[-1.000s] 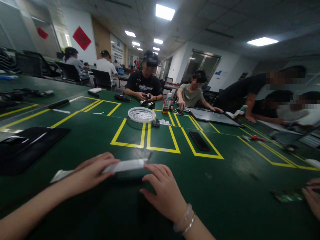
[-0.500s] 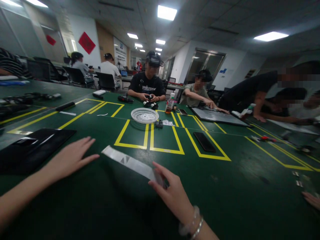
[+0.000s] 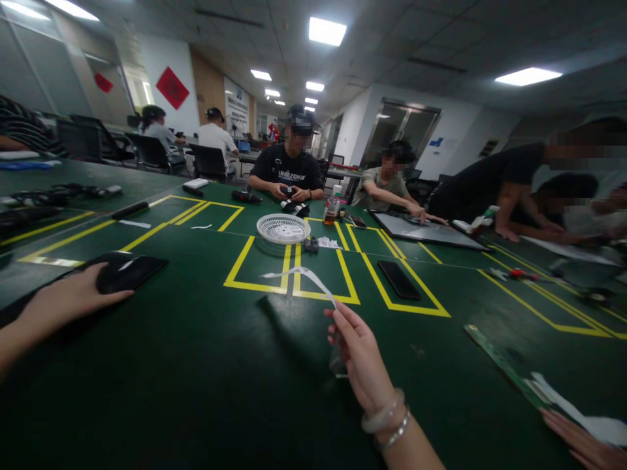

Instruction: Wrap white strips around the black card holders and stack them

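My right hand (image 3: 365, 356) is closed in a pinch on one end of a thin white strip (image 3: 313, 274), which arches up and away to the left above the green table. Below the fingers a greyish, see-through piece (image 3: 337, 362) hangs; whether it belongs to the strip I cannot tell. At the left, my left hand (image 3: 73, 294) grips a flat, glossy black pouch-like thing (image 3: 140, 269), its fingers curled over the top and the thumb stretched along the near side. Part of the black thing is hidden under that hand.
A white round basket (image 3: 283, 228) stands mid-table, with a bottle (image 3: 332, 207) behind it. Inside yellow tape lies a black phone (image 3: 398, 279). At the lower right another person's hand (image 3: 578, 434) is beside a green circuit strip (image 3: 504, 359) and white tape. Several people sit or lean around the table.
My left hand has moved left and down onto the black thing, which has shifted right. My right hand has moved right, and the strip has turned and bent. The circuit strip has come into view.
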The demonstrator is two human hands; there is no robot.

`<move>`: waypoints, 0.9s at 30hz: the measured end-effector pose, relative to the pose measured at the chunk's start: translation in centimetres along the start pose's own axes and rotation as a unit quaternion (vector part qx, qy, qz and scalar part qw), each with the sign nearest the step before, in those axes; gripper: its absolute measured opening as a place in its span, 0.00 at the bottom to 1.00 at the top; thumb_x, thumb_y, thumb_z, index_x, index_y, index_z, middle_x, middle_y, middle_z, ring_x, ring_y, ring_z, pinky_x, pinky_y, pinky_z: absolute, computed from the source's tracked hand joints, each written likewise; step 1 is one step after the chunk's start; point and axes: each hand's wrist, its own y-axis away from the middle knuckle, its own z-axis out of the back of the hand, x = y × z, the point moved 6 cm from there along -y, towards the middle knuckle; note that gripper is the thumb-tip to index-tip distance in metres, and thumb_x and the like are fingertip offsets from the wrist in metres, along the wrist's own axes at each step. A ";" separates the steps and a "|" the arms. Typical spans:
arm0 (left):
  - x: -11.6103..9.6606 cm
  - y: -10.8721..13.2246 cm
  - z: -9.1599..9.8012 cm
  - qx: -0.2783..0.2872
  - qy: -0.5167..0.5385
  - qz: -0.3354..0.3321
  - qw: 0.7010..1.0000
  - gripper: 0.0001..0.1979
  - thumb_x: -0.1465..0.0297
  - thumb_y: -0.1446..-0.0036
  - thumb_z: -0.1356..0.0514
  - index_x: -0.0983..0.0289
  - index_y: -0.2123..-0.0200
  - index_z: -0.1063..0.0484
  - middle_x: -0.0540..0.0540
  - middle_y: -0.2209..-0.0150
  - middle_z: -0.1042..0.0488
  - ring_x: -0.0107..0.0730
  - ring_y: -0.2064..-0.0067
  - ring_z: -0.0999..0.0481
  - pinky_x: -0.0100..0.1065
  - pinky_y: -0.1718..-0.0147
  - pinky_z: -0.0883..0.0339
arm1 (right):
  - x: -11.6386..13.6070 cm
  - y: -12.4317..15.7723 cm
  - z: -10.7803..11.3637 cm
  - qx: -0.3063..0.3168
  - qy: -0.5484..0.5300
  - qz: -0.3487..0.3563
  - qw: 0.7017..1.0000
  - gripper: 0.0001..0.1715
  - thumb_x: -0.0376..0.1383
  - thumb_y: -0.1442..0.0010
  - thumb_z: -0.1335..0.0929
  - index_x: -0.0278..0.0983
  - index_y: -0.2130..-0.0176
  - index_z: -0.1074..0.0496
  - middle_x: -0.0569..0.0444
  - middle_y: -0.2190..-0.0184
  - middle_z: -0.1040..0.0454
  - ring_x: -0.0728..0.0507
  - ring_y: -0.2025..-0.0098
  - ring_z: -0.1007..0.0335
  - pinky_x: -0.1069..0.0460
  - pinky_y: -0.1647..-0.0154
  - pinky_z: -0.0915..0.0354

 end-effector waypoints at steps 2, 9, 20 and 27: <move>-3.9 0.8 -1.1 0.013 -0.056 0.060 0.997 0.50 0.42 0.52 0.39 0.71 0.35 0.40 0.66 0.47 0.28 0.73 0.47 0.31 0.59 0.54 0.34 | 0.1 -0.1 0.2 -0.009 -0.016 -0.005 1.000 0.31 0.48 0.48 0.24 0.41 0.47 0.26 0.51 0.53 0.22 0.47 0.63 0.27 0.53 0.63 0.28; -27.8 7.6 -6.2 0.154 0.022 -0.251 0.956 0.45 0.57 0.50 0.31 0.57 0.32 0.44 0.60 0.35 0.40 0.55 0.37 0.38 0.52 0.39 0.41 | 1.0 0.0 -0.1 0.014 0.039 0.060 0.997 0.31 0.49 0.46 0.25 0.41 0.46 0.28 0.51 0.52 0.24 0.46 0.62 0.29 0.51 0.62 0.30; -35.4 12.0 -8.1 0.104 -0.010 -0.495 0.862 0.28 0.62 0.41 0.32 0.62 0.41 0.34 0.63 0.39 0.34 0.50 0.43 0.30 0.46 0.46 0.33 | 0.6 1.8 -3.4 0.244 0.378 0.189 0.873 0.19 0.39 0.37 0.32 0.40 0.46 0.27 0.50 0.54 0.30 0.42 0.52 0.31 0.48 0.51 0.33; -33.4 12.7 -6.2 0.057 -0.040 -0.462 0.884 0.19 0.72 0.37 0.38 0.61 0.44 0.32 0.58 0.44 0.29 0.45 0.48 0.27 0.43 0.52 0.32 | -1.0 4.3 -5.2 0.331 0.576 0.215 0.716 0.23 0.32 0.41 0.28 0.43 0.46 0.28 0.54 0.53 0.27 0.43 0.53 0.29 0.49 0.52 0.33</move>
